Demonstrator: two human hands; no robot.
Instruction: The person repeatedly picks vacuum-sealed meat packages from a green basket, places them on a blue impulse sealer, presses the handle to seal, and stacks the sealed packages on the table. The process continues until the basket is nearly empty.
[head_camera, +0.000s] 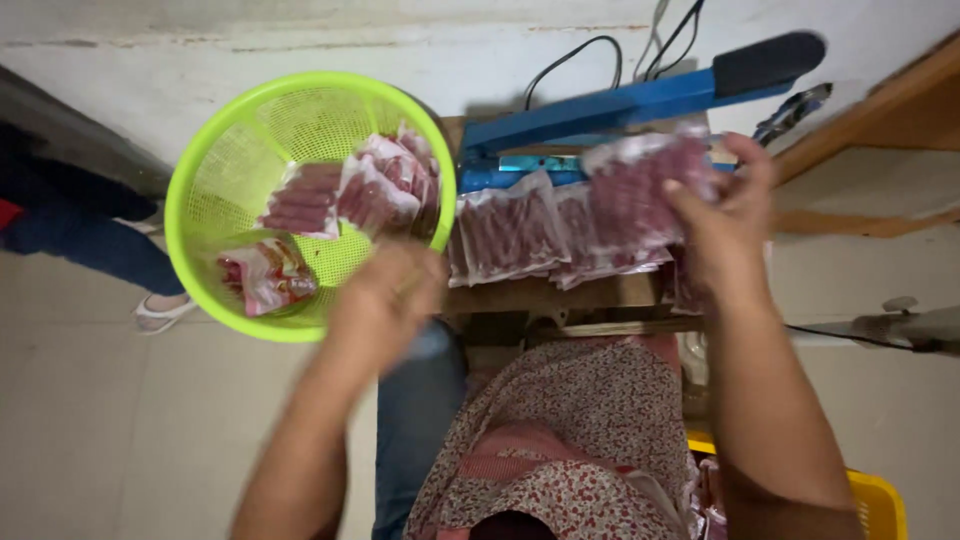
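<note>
Small wooden table (520, 295) by the wall | our right hand (722, 215) grips a sausage pouch (640, 190) before the blue sealer (600, 110) | left hand (385, 295), blurred, grip unclear, beside green basket (200, 180) | we judge loose pouches may slide off.

Sealed packets (560, 235) are laid on the counter (540, 295) before the sealer (620, 105); off its left edge, a basket (215, 170) holds more packets (345, 190).

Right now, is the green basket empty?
No, the green basket holds several clear packets of red sausages.
</note>
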